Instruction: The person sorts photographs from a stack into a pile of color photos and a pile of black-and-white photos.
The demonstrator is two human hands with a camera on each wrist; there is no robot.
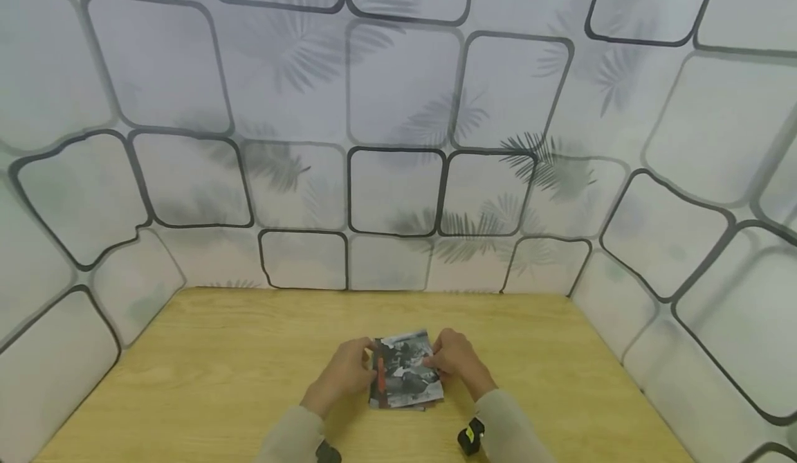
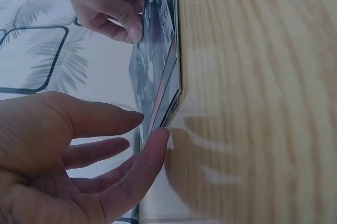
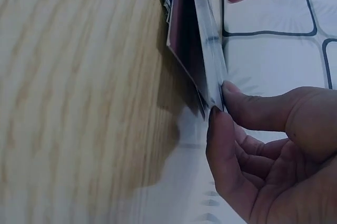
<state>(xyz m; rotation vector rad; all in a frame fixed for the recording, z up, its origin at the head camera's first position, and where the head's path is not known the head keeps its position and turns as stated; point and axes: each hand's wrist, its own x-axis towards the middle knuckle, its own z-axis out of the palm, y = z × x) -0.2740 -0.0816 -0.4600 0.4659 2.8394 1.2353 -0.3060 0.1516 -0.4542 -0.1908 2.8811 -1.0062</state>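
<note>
A small stack of picture cards (image 1: 407, 371) is on the wooden table, its top sheet a black-and-white picture with a red strip near the left side. The left hand (image 1: 350, 367) is at the stack's left edge. In the left wrist view its thumb and forefinger (image 2: 158, 150) bracket that edge, while the other fingers stay off it. At the right edge, the right hand (image 1: 457, 356) pinches the upper card between thumb and forefinger. Seen from the right wrist, the upper card (image 3: 210, 39) is tilted and parted from the cards underneath (image 3: 181, 39).
The light wood table (image 1: 249, 352) meets pale walls (image 1: 398, 193) printed with grey outlined shapes and leaves at its back and sides. Dark wrist-worn devices show at the right cuff (image 1: 471, 437) and left cuff (image 1: 328, 452).
</note>
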